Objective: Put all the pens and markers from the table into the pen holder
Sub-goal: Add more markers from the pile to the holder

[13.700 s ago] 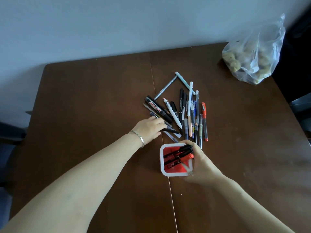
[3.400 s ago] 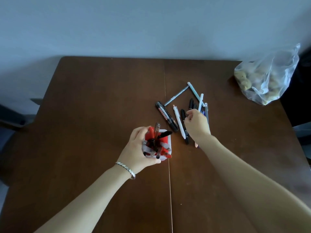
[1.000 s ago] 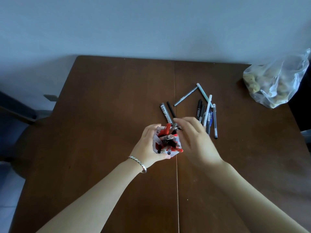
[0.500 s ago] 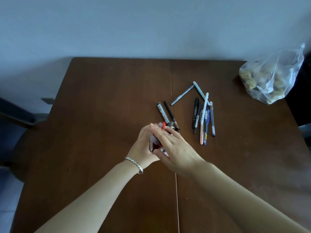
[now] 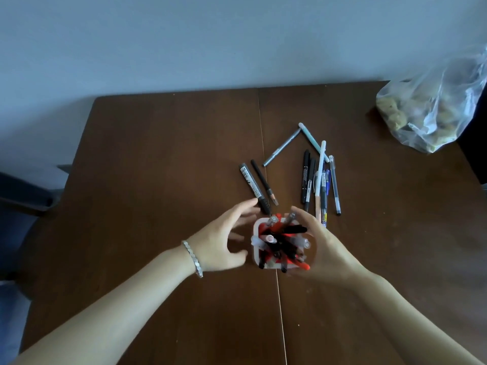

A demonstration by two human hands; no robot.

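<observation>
The white pen holder (image 5: 256, 255) with a red inside stands upright on the table, stuffed with several red, black and clear pens. My left hand (image 5: 222, 239) is just left of it, fingers spread, not touching it. My right hand (image 5: 325, 247) cups the holder's right side, fingers around it. Beyond the holder lie loose pens: a black marker with a barcode label (image 5: 253, 188) beside a thin black pencil (image 5: 263, 181), a grey pen (image 5: 282, 147), a pale teal pen (image 5: 311, 139), and a bundle of several black, white and blue pens (image 5: 320, 183).
A clear plastic bag (image 5: 432, 106) of lumpy brownish items sits at the table's far right corner. The brown table (image 5: 158, 167) has a seam down its middle. A dark chair (image 5: 23, 196) stands off the left edge. A pale wall rises behind.
My left hand has let go of the holder and opened to its left. My right hand moved from over the holder's top to its right side. The holder's pens are now uncovered.
</observation>
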